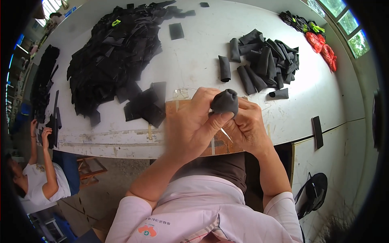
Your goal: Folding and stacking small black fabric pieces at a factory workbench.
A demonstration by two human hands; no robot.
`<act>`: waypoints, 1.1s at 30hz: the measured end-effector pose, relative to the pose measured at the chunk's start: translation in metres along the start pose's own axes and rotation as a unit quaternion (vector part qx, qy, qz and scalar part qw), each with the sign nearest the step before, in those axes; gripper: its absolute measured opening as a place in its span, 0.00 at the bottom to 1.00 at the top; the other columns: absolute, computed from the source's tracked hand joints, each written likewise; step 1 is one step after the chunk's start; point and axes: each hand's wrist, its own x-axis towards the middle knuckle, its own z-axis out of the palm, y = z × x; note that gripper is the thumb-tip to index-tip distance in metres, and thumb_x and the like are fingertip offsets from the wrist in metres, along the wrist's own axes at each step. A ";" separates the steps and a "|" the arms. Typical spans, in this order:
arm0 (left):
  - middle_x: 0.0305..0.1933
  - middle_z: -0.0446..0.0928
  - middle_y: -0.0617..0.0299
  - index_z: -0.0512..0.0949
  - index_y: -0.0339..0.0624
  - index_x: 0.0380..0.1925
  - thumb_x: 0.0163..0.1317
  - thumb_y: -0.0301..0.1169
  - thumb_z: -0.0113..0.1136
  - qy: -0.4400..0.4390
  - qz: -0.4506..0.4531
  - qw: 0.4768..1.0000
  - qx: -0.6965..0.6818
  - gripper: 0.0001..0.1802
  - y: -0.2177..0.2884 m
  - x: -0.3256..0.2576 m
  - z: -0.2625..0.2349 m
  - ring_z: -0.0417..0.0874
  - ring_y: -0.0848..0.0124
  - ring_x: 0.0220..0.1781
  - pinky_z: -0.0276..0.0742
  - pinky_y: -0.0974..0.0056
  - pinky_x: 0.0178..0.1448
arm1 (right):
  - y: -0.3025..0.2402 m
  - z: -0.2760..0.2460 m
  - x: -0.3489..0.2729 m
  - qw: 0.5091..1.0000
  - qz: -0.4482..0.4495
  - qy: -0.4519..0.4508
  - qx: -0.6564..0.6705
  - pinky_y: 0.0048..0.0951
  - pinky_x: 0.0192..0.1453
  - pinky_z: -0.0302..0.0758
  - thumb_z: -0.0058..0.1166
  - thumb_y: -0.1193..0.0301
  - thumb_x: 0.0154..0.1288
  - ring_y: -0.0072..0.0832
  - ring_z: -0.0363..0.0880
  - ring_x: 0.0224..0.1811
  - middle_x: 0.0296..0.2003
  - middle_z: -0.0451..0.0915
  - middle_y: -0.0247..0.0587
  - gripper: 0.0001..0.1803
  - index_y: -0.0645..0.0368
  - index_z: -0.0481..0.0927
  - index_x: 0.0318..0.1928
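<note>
Both my hands hold a dark grey fabric tube (225,101) over a brown board (207,150) at the table's near edge. My left hand (194,125) is closed round its left side, with the thumb pressed along its lower edge. On the other side my right hand (249,127) pinches the same tube with bent fingers. A thin, pale, pointed thing (227,134) sticks out below the fingers, between the hands; its kind and what holds it are hidden. Several similar rolled fabric tubes (267,60) lie heaped beyond my right hand.
A large heap of flat black fabric pieces (113,65) spreads over the white table (202,52) at the left. Red plastic bags (320,46) lie by the far right wall. A black flat bar (317,132) rests at the right edge. Another person (44,174) works at the far left.
</note>
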 end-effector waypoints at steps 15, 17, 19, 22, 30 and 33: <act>0.36 0.77 0.61 0.75 0.35 0.38 0.65 0.35 0.44 -0.051 -0.027 0.992 -0.112 0.15 -0.013 -0.004 -0.005 0.76 0.78 0.37 0.72 0.74 0.40 | 0.014 0.024 -0.015 0.999 0.022 -0.003 0.039 0.31 0.26 0.68 0.53 0.70 0.59 0.36 0.71 0.22 0.20 0.71 0.41 0.10 0.62 0.73 0.24; 0.35 0.77 0.59 0.75 0.33 0.38 0.66 0.36 0.42 -0.012 -0.023 0.981 -0.193 0.16 -0.015 -0.006 -0.002 0.76 0.76 0.38 0.72 0.73 0.42 | 0.013 0.024 -0.013 0.999 0.034 -0.004 0.019 0.29 0.28 0.69 0.53 0.69 0.58 0.37 0.72 0.24 0.24 0.74 0.42 0.09 0.62 0.75 0.26; 0.36 0.76 0.57 0.74 0.31 0.39 0.67 0.37 0.41 -0.015 -0.027 0.968 -0.248 0.18 -0.013 -0.003 -0.002 0.76 0.74 0.38 0.72 0.72 0.43 | 0.012 0.022 -0.013 0.999 0.048 -0.003 0.021 0.32 0.27 0.68 0.55 0.68 0.54 0.37 0.71 0.23 0.22 0.72 0.41 0.09 0.61 0.75 0.26; 0.34 0.76 0.51 0.74 0.32 0.36 0.65 0.37 0.44 -0.010 -0.032 0.969 -0.244 0.17 -0.013 -0.003 -0.003 0.75 0.70 0.36 0.71 0.67 0.42 | 0.022 0.031 -0.017 0.998 0.059 0.004 0.035 0.36 0.25 0.67 0.57 0.67 0.51 0.37 0.69 0.22 0.19 0.71 0.40 0.09 0.59 0.74 0.27; 0.30 0.76 0.57 0.75 0.33 0.29 0.57 0.34 0.56 -0.042 0.055 0.989 -0.130 0.12 -0.007 0.012 -0.002 0.75 0.72 0.34 0.71 0.72 0.37 | 0.021 0.029 -0.017 0.995 0.059 -0.010 0.084 0.35 0.26 0.68 0.55 0.67 0.54 0.38 0.71 0.23 0.19 0.71 0.40 0.07 0.56 0.74 0.27; 0.27 0.75 0.59 0.75 0.33 0.26 0.58 0.34 0.55 -0.144 0.026 0.989 0.004 0.12 -0.007 0.017 -0.008 0.75 0.76 0.31 0.70 0.75 0.35 | 0.021 0.032 -0.021 0.993 0.015 0.058 0.097 0.34 0.27 0.69 0.54 0.67 0.54 0.39 0.73 0.24 0.20 0.72 0.41 0.07 0.56 0.74 0.28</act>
